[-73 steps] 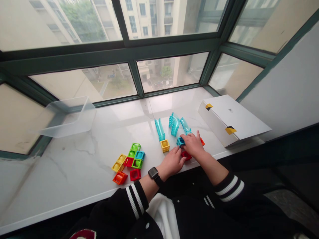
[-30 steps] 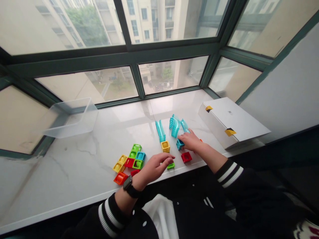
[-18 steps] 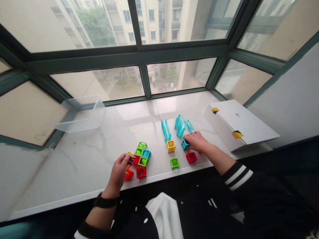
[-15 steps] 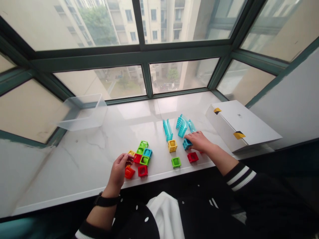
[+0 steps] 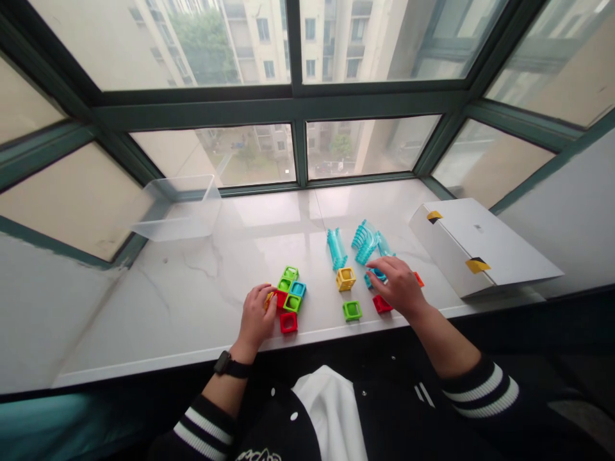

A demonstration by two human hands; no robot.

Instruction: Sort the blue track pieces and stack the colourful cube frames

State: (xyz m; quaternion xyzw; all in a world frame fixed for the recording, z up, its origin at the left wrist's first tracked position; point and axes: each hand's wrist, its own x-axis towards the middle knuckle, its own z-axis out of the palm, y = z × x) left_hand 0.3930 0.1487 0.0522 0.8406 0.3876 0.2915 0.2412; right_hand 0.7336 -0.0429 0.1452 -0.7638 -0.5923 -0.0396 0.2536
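My left hand point(image 5: 256, 315) lies with curled fingers on the left edge of a cluster of small hollow cubes point(image 5: 289, 296) in green, blue, red and yellow. Whatever is under its palm is hidden. My right hand point(image 5: 400, 288) arches over a blue cube point(image 5: 372, 278), fingertips on it. A red cube point(image 5: 381, 305) sits by its thumb and an orange piece point(image 5: 419, 279) shows behind it. A yellow cube point(image 5: 345, 278) and a green cube point(image 5: 352, 310) stand alone between my hands. Ribbed cyan track pieces point(image 5: 336, 248) point(image 5: 366, 234) lie just beyond.
All this rests on a white marble sill point(image 5: 202, 288) under a bay window. A clear plastic bin point(image 5: 179, 209) stands at the back left. A flat white box point(image 5: 480, 246) lies at the right. My dark striped sleeves and lap fill the foreground.
My left hand left the green cube near the front edge, swung to the cluster and settled over its left side, covering the orange cube. My right hand stayed on the blue cube.
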